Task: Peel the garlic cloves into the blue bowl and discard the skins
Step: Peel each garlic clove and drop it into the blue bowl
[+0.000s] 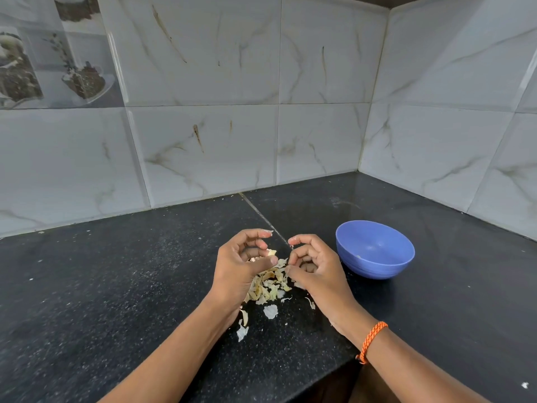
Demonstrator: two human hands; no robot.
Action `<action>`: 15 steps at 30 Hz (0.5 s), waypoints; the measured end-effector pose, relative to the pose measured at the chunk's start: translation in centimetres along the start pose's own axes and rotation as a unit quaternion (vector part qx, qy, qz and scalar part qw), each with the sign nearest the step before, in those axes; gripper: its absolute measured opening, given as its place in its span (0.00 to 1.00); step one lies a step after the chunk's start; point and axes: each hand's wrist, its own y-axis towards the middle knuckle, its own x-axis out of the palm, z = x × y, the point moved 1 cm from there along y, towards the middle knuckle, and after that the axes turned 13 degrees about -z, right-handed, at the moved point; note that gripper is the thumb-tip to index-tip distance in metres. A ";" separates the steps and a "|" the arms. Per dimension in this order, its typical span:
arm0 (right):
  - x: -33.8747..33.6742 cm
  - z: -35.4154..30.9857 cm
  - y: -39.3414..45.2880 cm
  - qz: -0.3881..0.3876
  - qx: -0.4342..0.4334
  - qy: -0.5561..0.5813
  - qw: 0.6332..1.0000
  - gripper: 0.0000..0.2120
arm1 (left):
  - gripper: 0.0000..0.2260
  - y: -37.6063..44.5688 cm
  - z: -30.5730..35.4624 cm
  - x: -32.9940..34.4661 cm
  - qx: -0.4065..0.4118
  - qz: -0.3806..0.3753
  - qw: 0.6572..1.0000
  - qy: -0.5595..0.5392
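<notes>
Head view: both forearms reach over my black desk [116, 286]. Left hand [241, 266] curls its fingers round a garlic clove [271, 252]; right hand [312, 264] pinches a skin above the skins pile [268, 285]. Blue bowl [374, 253], right, looks nearly empty.

Soft, even daylight fills the scene, bright on the marbled wall tiles [203, 146], which carry faint sheen. The black countertop [116, 286] reflects dimly near the corner. Shadows are weak. Wide-angle distortion bends the tile lines toward the edges; focus is fairly sharp throughout.
</notes>
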 end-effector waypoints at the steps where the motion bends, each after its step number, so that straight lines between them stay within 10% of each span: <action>1: -0.1 0.0 0.0 -0.004 -0.003 -0.003 1.000 0.21 | 0.21 -0.1 0.0 0.0 0.003 -0.001 1.000 0.023; 15: -0.2 -1.2 -0.8 0.042 -0.073 -0.055 0.995 0.22 | 0.24 -1.0 1.3 1.7 0.070 -0.030 0.972 0.223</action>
